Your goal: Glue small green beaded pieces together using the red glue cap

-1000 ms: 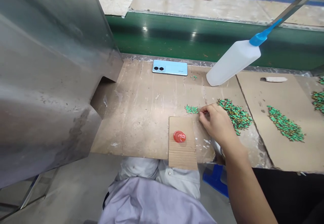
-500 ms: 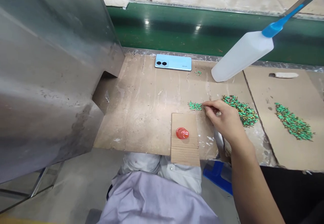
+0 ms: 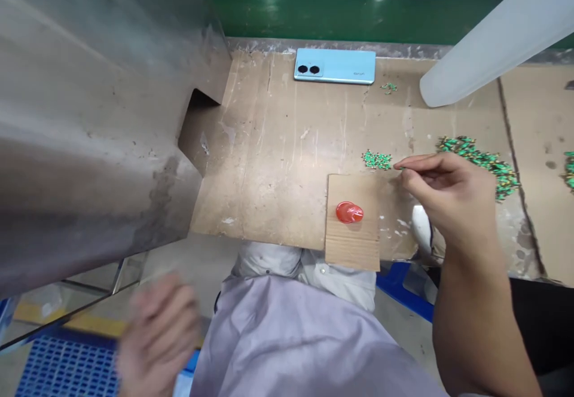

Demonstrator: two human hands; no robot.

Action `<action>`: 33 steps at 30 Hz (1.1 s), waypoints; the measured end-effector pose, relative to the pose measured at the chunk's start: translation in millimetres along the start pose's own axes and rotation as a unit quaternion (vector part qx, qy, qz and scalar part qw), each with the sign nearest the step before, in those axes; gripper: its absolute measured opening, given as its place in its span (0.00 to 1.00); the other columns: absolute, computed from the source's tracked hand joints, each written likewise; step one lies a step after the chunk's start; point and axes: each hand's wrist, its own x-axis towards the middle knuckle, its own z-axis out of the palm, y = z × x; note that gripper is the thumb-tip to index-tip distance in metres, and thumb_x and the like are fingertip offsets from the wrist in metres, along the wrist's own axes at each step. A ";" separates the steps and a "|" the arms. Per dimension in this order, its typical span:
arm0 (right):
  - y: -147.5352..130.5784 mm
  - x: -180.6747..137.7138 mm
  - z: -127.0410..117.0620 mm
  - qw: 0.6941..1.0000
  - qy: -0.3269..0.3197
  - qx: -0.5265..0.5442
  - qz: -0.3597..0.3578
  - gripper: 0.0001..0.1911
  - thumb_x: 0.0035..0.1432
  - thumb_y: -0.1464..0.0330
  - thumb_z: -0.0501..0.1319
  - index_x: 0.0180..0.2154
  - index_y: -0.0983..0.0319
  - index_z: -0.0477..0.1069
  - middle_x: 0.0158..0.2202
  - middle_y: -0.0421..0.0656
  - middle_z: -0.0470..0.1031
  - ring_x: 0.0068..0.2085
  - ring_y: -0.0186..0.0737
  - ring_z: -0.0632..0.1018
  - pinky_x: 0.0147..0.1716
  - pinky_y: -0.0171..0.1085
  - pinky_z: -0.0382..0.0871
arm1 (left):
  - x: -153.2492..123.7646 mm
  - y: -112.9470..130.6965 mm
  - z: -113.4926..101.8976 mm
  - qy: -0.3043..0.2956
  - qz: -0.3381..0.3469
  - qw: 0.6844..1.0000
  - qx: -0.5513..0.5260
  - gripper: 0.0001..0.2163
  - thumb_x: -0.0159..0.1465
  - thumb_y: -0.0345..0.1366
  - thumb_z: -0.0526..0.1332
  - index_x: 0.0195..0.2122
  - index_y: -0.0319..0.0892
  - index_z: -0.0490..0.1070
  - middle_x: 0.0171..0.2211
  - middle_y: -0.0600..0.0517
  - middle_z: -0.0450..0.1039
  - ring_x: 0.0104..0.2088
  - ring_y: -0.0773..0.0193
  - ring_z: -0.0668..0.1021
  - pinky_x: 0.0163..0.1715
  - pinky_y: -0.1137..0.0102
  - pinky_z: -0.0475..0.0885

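one left hand (image 3: 159, 331), blurred, grip untellable. one brown corrugated cardboard strip (image 3: 352, 250), bearing a glossy red round blob (image 3: 350, 212). one right hand (image 3: 461, 197), thumb and forefinger pinched together on a tiny green piece (image 3: 402, 168), just beside a loose green cluster (image 3: 376, 159). step, seemingly: single-piece handling; next calls for steady pinching.

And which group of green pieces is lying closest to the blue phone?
The tiny scatter just right of the blue phone, with the fewest pieces. The cluster near the right hand and the two piles further right all lie farther away.
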 end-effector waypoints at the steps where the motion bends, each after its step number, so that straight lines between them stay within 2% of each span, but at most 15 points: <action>1: -2.8 -5.2 0.1 1.000 0.010 0.017 0.003 0.04 0.53 0.67 0.72 0.33 0.59 0.81 0.36 0.46 0.88 0.37 0.42 0.86 0.39 0.41 0.82 | 9.8 -13.6 2.9 -0.003 -0.045 0.999 -0.005 0.10 0.67 0.39 0.79 0.31 0.44 0.82 0.19 0.61 0.65 0.14 0.80 0.59 0.15 0.84 0.61; 2: -4.9 -10.0 0.2 0.999 0.020 0.034 0.004 0.05 0.52 0.67 0.73 0.32 0.59 0.80 0.35 0.45 0.87 0.37 0.42 0.86 0.39 0.42 0.82 | 21.0 -27.6 9.0 -0.004 -0.099 0.995 0.012 0.11 0.67 0.39 0.79 0.31 0.41 0.82 0.22 0.58 0.70 0.17 0.79 0.65 0.18 0.83 0.66; 4: -6.6 -16.4 0.3 0.997 0.041 0.061 0.001 0.06 0.50 0.69 0.73 0.31 0.58 0.79 0.33 0.44 0.86 0.36 0.42 0.86 0.39 0.42 0.82 | 44.6 -52.2 26.5 0.002 -0.154 0.987 0.036 0.11 0.68 0.39 0.78 0.33 0.37 0.83 0.29 0.52 0.78 0.24 0.74 0.77 0.24 0.81 0.73; 7: -4.2 -16.3 0.2 0.996 0.066 0.052 -0.004 0.06 0.50 0.70 0.72 0.32 0.59 0.79 0.34 0.45 0.86 0.36 0.42 0.86 0.39 0.42 0.82 | 71.0 -71.4 51.5 -0.039 -0.162 0.985 0.051 0.11 0.68 0.37 0.77 0.43 0.33 0.86 0.38 0.44 0.84 0.36 0.63 0.87 0.32 0.78 0.80; 9: -1.4 -10.5 0.5 0.998 0.069 0.007 -0.005 0.06 0.52 0.70 0.72 0.35 0.60 0.80 0.34 0.44 0.86 0.34 0.41 0.86 0.38 0.41 0.81 | 79.7 -73.3 60.9 -0.064 -0.170 0.982 0.058 0.08 0.69 0.32 0.73 0.47 0.32 0.86 0.42 0.41 0.87 0.42 0.58 0.89 0.39 0.76 0.83; 12: 2.7 1.3 2.8 0.995 0.043 -0.087 -0.037 0.05 0.56 0.70 0.70 0.37 0.60 0.81 0.33 0.43 0.84 0.32 0.39 0.84 0.37 0.40 0.80 | 85.3 -70.2 66.1 -0.080 -0.179 0.978 0.077 0.07 0.74 0.27 0.67 0.48 0.35 0.86 0.45 0.41 0.88 0.47 0.56 0.91 0.47 0.74 0.84; 15: 7.1 10.0 5.8 0.986 -0.001 -0.153 -0.070 0.04 0.60 0.69 0.69 0.38 0.60 0.83 0.34 0.42 0.85 0.32 0.39 0.84 0.39 0.40 0.81 | 88.4 -69.3 67.1 -0.099 -0.176 0.975 0.089 0.07 0.76 0.28 0.65 0.48 0.36 0.85 0.47 0.42 0.89 0.47 0.57 0.91 0.46 0.75 0.84; 18: 6.5 9.9 5.5 0.983 -0.020 -0.169 -0.065 0.05 0.63 0.67 0.71 0.40 0.59 0.86 0.37 0.44 0.88 0.34 0.42 0.85 0.42 0.43 0.81 | 90.5 -71.5 67.0 -0.118 -0.165 0.975 0.096 0.06 0.77 0.28 0.65 0.48 0.36 0.83 0.48 0.42 0.89 0.46 0.59 0.91 0.43 0.76 0.84; 21: -8.2 -3.3 0.4 0.994 0.013 -0.106 -0.034 0.04 0.65 0.67 0.73 0.41 0.59 0.87 0.38 0.46 0.89 0.36 0.44 0.87 0.42 0.44 0.82 | 91.2 -73.8 66.8 -0.138 -0.153 0.974 0.098 0.04 0.77 0.29 0.66 0.46 0.38 0.81 0.47 0.44 0.89 0.44 0.61 0.91 0.41 0.77 0.83; 24: -34.6 -30.2 -6.4 0.999 0.038 0.028 -0.010 0.03 0.62 0.71 0.76 0.38 0.57 0.87 0.35 0.43 0.88 0.31 0.41 0.86 0.33 0.42 0.82 | 91.7 -75.1 67.5 -0.152 -0.153 0.971 0.107 0.03 0.77 0.31 0.67 0.47 0.41 0.81 0.47 0.46 0.89 0.43 0.63 0.91 0.40 0.78 0.82; 27: -58.0 -63.0 -11.3 0.991 -0.022 0.127 0.024 0.08 0.61 0.75 0.75 0.37 0.55 0.85 0.36 0.41 0.88 0.31 0.41 0.86 0.29 0.40 0.83 | 92.9 -75.7 69.8 -0.165 -0.169 0.964 0.121 0.06 0.78 0.33 0.66 0.50 0.41 0.83 0.48 0.46 0.89 0.44 0.64 0.91 0.42 0.78 0.82; 29: -66.6 -81.5 -12.5 0.983 -0.068 0.161 0.047 0.10 0.64 0.77 0.72 0.39 0.55 0.83 0.37 0.42 0.87 0.34 0.42 0.86 0.30 0.39 0.83 | 93.8 -75.9 72.1 -0.170 -0.177 0.961 0.127 0.06 0.78 0.34 0.67 0.49 0.40 0.85 0.49 0.46 0.88 0.45 0.63 0.91 0.45 0.78 0.82; 33: -70.5 -101.3 -9.7 0.974 -0.104 0.191 0.058 0.09 0.67 0.76 0.70 0.40 0.54 0.81 0.36 0.41 0.83 0.39 0.42 0.84 0.34 0.38 0.81 | 94.7 -77.1 76.0 -0.147 -0.170 0.963 0.150 0.04 0.75 0.34 0.71 0.46 0.42 0.86 0.41 0.52 0.86 0.42 0.65 0.91 0.43 0.79 0.82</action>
